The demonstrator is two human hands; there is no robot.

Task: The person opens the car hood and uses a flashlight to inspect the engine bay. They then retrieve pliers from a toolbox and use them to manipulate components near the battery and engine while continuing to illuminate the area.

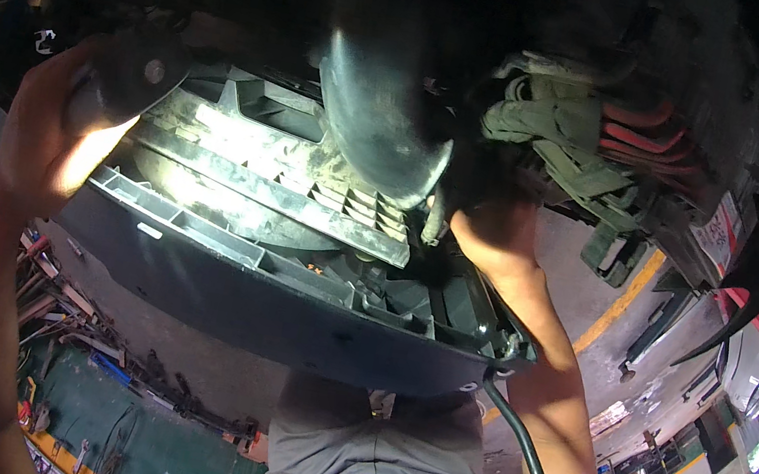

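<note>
My left hand (43, 132) is raised at the left, curled round a dark object with a rounded end (129, 76); most of its fingers are hidden behind it. Bright light falls on the palm. On the right, my right hand (501, 238) reaches into shadow beside a short hose end (435, 221), its fingers lost in the dark. Between the hands lies a dirty grey plastic panel (251, 159) with ribbed pockets, strongly lit. Below it runs a long dark bumper-like part (286, 307) with a ribbed upper edge. A thick curved black duct (385, 121) hangs over the panel.
Olive straps (560, 132) and red curved pieces (647, 132) sit at the upper right. A black cable (534, 457) hangs past my right forearm. Scattered tools and metal bars (72, 310) lie on the floor at lower left, by a green mat (171, 439). A yellow line (619, 305) crosses the floor.
</note>
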